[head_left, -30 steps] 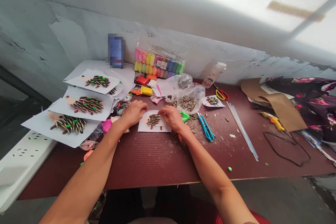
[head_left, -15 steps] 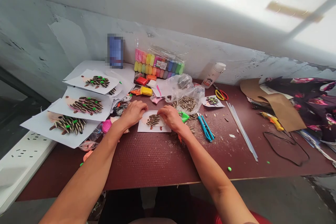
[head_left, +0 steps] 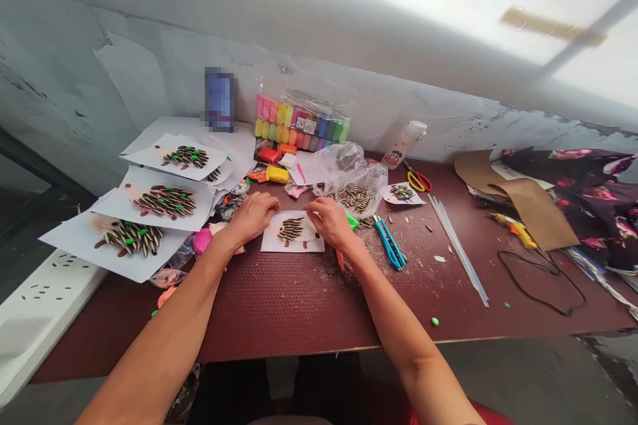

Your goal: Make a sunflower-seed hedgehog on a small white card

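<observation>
A small white card (head_left: 273, 244) lies flat on the table in front of me. On it is a pale hedgehog shape with striped sunflower seeds (head_left: 292, 229) set in rows over its left and middle part. My left hand (head_left: 253, 216) rests at the card's upper left edge, fingers curled together against it. Over the right edge hovers my right hand (head_left: 331, 220), its thumb and fingertips slightly apart with nothing visible between them. Just beyond that hand, a heap of sunflower seeds (head_left: 356, 198) spills from a clear plastic bag (head_left: 343, 159).
Several seed hedgehog cards (head_left: 164, 199) are stacked at left beside a white power strip (head_left: 47, 295). Coloured clay packs (head_left: 299, 126) lean on the wall. Right of my hands lie a blue utility knife (head_left: 389, 244), scissors (head_left: 419, 180), glue sticks (head_left: 458, 252) and a glue gun (head_left: 516, 231).
My right hand has drawn back slightly to the right, uncovering more of the hedgehog, and its fingertips have parted. My left hand stays at the card's edge.
</observation>
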A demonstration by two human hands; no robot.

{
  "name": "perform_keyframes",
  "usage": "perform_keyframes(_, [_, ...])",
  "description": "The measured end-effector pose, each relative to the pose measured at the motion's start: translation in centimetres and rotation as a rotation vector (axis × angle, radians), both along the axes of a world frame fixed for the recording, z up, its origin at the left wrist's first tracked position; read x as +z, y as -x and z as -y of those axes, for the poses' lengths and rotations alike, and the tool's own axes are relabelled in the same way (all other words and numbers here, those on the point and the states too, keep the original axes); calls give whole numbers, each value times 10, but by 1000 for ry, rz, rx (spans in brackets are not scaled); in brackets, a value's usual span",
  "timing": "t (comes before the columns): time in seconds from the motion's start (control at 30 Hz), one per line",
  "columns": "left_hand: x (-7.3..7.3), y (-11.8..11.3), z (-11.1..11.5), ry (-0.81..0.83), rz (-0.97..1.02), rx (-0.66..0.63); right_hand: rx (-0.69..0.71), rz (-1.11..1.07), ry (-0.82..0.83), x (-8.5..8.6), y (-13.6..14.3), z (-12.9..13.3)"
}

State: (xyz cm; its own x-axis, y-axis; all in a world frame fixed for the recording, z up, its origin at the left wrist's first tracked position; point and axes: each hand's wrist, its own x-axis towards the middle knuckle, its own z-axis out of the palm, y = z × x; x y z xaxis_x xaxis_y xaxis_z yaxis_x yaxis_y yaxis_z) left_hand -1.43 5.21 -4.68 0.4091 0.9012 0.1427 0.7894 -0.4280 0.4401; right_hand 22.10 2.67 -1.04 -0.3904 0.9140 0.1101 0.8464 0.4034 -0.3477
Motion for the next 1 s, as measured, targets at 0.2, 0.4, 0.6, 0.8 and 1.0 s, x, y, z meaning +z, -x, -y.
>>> perform_keyframes(0.2, [1,0,-1,4,-3,-3,-284,180,-30,3,-13,-11])
perform_keyframes(0.4, [-1,0,-1,-12,0,7,-400,320,-53,1,-22,-24])
perform_keyframes(0.6, [-1,-2,-1,-22,-24,11,-390,351,-66,-2,-19,-36])
perform_keyframes(0.8, [0,-4,0,-24,-42,20,-384,348,-61,-8,-13,-43])
perform_keyframes(1.0, [-1,-4,-1,-23,-51,18,-368,226,-95,-4,-13,-33])
